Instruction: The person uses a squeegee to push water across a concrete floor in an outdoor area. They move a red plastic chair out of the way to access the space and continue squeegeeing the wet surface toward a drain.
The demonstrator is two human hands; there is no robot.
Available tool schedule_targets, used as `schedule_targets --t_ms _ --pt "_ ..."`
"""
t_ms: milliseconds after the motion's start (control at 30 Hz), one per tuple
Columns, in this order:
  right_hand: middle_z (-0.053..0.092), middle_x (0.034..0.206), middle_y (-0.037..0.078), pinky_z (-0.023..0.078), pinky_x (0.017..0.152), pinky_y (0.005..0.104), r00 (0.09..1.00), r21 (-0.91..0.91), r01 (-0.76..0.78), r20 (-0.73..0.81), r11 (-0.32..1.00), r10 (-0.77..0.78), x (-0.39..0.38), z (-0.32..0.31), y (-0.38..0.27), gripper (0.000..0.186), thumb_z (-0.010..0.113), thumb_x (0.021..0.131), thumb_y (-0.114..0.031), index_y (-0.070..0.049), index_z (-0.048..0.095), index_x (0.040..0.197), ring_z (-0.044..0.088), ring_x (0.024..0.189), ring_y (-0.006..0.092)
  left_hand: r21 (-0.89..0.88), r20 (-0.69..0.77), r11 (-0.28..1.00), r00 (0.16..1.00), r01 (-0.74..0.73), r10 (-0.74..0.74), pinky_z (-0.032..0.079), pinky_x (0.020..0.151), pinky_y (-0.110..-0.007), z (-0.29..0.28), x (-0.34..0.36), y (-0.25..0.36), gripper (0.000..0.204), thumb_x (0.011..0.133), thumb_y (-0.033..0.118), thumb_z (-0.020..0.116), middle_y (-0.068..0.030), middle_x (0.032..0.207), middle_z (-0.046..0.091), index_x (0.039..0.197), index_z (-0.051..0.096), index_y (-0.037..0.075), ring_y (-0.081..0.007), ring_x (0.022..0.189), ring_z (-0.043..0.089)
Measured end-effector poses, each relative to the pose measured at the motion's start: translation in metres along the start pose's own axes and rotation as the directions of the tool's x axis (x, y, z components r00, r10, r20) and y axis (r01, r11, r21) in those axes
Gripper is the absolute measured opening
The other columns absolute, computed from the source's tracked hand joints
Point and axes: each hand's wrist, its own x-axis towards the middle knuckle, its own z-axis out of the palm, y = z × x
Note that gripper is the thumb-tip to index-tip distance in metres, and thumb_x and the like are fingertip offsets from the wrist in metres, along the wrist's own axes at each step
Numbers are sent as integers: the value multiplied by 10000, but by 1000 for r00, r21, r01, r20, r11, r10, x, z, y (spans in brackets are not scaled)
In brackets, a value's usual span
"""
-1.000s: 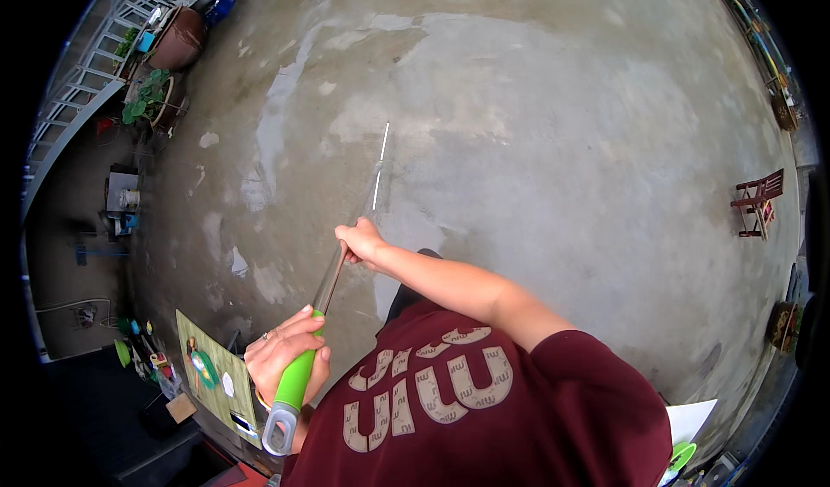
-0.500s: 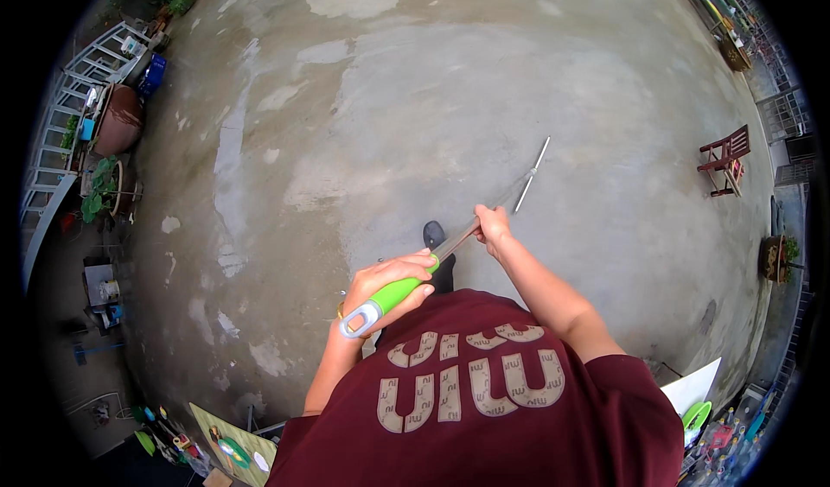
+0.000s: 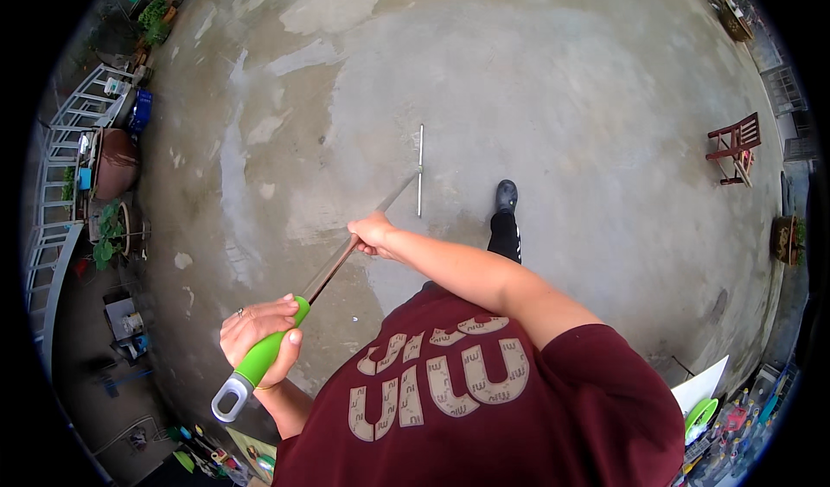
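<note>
A long-handled floor squeegee point(image 3: 333, 268) slants across in front of me. Its thin, pale blade point(image 3: 420, 195) lies on the wet concrete floor point(image 3: 588, 141), ahead of my hands. My left hand point(image 3: 259, 330) is wrapped round the green grip point(image 3: 262, 357) at the near end, close to the grey hanging loop point(image 3: 230, 398). Farther along the metal pole, my right hand point(image 3: 373, 234) is closed on it, with that arm reaching across my body. One dark shoe point(image 3: 507, 196) stands on the floor to the right of the blade.
On the left are a large brown pot point(image 3: 116, 164), a blue container point(image 3: 140, 110), a leafy plant point(image 3: 107, 235) and a metal ladder-like frame point(image 3: 73, 124). A wooden chair point(image 3: 735, 147) and a planter point(image 3: 785, 239) stand at the right. Assorted items crowd both lower corners.
Both hands have swung the squeegee to the left, and its blade has moved left across the floor. One shoe now shows farther right and forward.
</note>
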Motion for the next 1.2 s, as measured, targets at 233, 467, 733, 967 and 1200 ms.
schedule_targets --t_ms 233,467,733,967,1200 --pt "571 628 95 382 405 277 984 40 147 -104 988 -142 2 -103 -92 286 579 860 -199 35 574 695 515 514 137 -3 -46 992 991 -129 129 584 640 -313 73 94 -5 156 708 93 756 -137 751 703 735 627 9 -276 723 725" --pt "595 720 35 432 456 236 879 391 394 -425 832 -217 -9 -282 -173 166 565 897 -237 -111 466 939 553 549 117 -246 26 967 997 -64 73 570 794 -375 193 200 -25 166 696 37 765 -149 898 716 802 640 9 -310 920 706" --pt "630 858 102 506 540 301 876 557 463 -408 689 -259 -2 -390 -221 241 577 856 -174 -121 407 1018 615 695 195 -481 122 877 990 -1 68 568 813 -354 272 296 -64 178 716 23 777 -140 992 710 850 659 27 -303 1001 685" --pt "608 807 87 523 566 312 800 500 518 -571 694 -185 63 -439 -312 129 529 875 -130 -97 448 969 608 683 202 -474 204 880 971 -14 125 573 786 -352 312 405 -136 187 716 29 777 -107 1013 710 863 663 37 -277 1040 672" --pt "611 792 74 530 592 328 709 473 543 -701 694 -78 106 -466 -431 91 509 916 -131 -79 478 984 601 663 186 -528 204 840 943 -121 264 575 780 -333 336 530 -207 189 717 95 795 -79 1009 710 855 667 79 -237 1010 682"
